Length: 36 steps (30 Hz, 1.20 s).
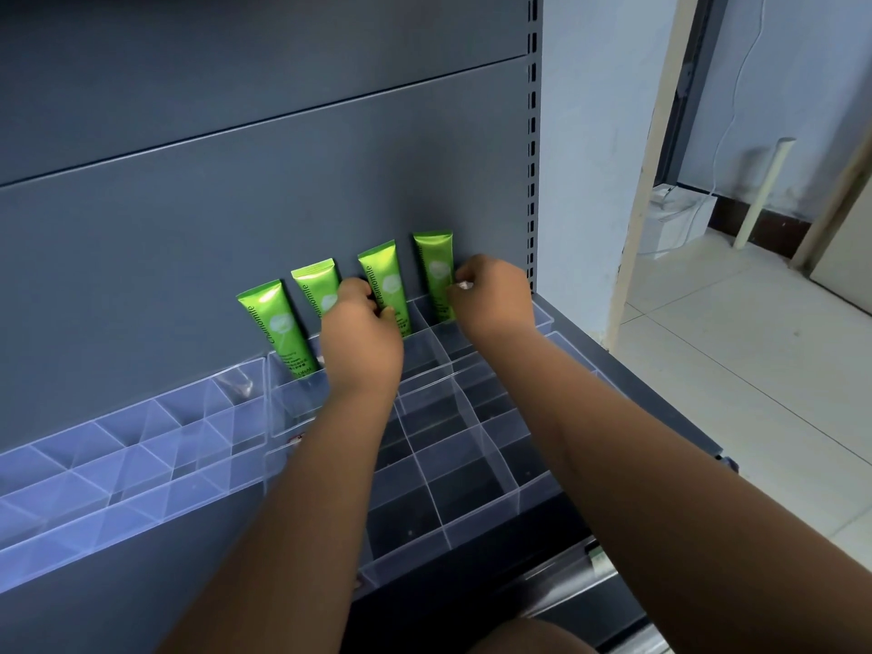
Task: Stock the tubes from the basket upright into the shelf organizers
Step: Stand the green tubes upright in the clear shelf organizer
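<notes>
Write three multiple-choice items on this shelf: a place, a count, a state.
1. Where do the green tubes stand?
A. back row of the clear organizer
B. front row
C. on the floor
2. How many green tubes show?
A. two
B. four
C. six
3. What is the right hand doing?
A. hanging idle
B. lying flat on the shelf
C. pinching the rightmost tube
Key: 1A, they lean on the grey back panel; 2B, four stand side by side; 3C, its fingertips close on that tube's edge.
</notes>
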### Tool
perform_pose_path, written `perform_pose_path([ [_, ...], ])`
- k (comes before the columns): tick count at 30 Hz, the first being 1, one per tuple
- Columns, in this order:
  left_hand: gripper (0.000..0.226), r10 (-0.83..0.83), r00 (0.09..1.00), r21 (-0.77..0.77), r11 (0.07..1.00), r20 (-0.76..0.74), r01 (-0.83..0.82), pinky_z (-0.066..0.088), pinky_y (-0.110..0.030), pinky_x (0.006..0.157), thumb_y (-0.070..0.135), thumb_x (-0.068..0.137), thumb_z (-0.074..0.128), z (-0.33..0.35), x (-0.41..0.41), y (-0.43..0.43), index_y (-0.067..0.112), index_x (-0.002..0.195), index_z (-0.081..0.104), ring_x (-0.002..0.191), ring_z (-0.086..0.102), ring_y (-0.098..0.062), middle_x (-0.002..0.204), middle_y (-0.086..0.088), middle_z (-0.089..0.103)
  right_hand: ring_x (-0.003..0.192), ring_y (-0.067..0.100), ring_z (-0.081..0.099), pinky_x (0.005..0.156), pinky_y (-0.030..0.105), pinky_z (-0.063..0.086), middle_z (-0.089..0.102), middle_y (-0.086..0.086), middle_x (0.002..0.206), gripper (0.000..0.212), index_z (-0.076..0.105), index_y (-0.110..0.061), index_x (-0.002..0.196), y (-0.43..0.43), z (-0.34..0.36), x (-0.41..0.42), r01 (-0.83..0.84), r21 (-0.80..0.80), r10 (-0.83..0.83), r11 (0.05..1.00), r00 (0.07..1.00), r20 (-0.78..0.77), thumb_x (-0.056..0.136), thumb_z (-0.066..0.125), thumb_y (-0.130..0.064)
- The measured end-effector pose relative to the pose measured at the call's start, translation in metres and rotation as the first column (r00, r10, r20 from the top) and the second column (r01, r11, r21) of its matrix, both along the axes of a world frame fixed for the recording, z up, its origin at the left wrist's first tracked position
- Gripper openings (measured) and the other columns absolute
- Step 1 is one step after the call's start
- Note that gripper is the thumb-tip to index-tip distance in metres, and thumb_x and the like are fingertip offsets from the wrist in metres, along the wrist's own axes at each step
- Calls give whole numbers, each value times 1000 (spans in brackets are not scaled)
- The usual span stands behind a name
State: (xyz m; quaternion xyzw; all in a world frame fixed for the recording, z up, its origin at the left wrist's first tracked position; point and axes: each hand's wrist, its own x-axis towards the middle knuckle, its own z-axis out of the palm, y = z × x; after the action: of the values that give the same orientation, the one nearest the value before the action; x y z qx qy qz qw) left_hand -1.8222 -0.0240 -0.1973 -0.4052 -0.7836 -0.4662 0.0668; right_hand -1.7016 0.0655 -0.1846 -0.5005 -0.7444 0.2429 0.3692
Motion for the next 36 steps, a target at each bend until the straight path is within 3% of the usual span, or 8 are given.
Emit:
perform_pose_path([
  [3, 16, -3, 1000, -21, 1000, -28, 2, 55, -43, 71, 5, 89, 69, 0, 1, 0, 5, 103, 60, 84, 65, -35, 89, -13, 71, 89, 41, 64, 73, 45, 57, 70, 23, 94, 19, 72, 3, 97, 2, -2, -2, -11, 12, 10, 1000, 998, 57, 87, 59, -6],
  [6, 13, -2, 999, -26, 1000, -45, 0, 54, -42, 71, 5, 89, 69, 0, 2, 0, 3, 100, 61, 84, 65, -34, 90, -14, 70, 79, 35, 58, 62, 29, 41, 65, 15, 90, 15, 71, -6, 88, 5, -4, -4, -19, 8, 18, 1000, 995, 101, 88, 57, -5],
  [13, 4, 7, 997, -31, 999, -82, -10, 44, -37, 62, -1, 87, 62, 1, 3, 0, 2, 88, 59, 76, 59, -34, 83, -16, 67, 75, 31, 53, 65, 29, 38, 61, 14, 96, 14, 67, -10, 89, 7, -6, -6, -13, -19, 15, 1000, 993, 117, 88, 54, -9],
  [19, 21, 38, 993, -32, 999, -112, -42, 19, -33, 50, -3, 82, 53, -1, 0, 0, 7, 67, 44, 62, 45, -31, 62, -9, 49, 59, 21, 42, 48, 26, 25, 53, 11, 83, 18, 51, -12, 71, 8, -6, -7, -4, -65, 13, 998, 991, 131, 86, 61, -15],
  [21, 18, 45, 993, -31, 998, -112, -49, 23, -31, 49, -1, 84, 55, -2, -1, 0, 7, 68, 49, 63, 49, -32, 63, -10, 51, 66, 24, 45, 55, 27, 31, 55, 10, 91, 3, 60, -11, 85, 6, -4, -8, -14, -55, 22, 998, 989, 148, 86, 60, -14],
  [25, 10, 66, 994, 1, 998, -89, -66, 48, -36, 67, 7, 90, 59, -2, 1, -2, 3, 96, 67, 83, 64, -36, 87, -17, 71, 77, 27, 47, 67, 32, 38, 54, 11, 100, 9, 59, -11, 94, 6, -4, -7, -18, -48, 26, 999, 984, 177, 88, 56, -6],
  [31, 10, 82, 994, 11, 997, -71, -82, 38, -30, 65, 6, 92, 58, -2, 2, -2, 5, 99, 65, 84, 63, -33, 89, -14, 70, 81, 27, 47, 71, 32, 40, 58, 14, 111, 20, 66, -9, 102, 3, -1, -3, -28, -45, 36, 999, 978, 205, 90, 54, 0],
  [36, 13, 68, 997, 6, 998, -44, -68, 42, -31, 69, 7, 90, 61, -2, 2, -3, 5, 103, 66, 89, 64, -33, 94, -14, 71, 80, 27, 47, 66, 30, 39, 50, 10, 100, 9, 53, -12, 86, 0, 1, -3, -45, -60, 56, 997, 980, 192, 86, 58, -4],
])
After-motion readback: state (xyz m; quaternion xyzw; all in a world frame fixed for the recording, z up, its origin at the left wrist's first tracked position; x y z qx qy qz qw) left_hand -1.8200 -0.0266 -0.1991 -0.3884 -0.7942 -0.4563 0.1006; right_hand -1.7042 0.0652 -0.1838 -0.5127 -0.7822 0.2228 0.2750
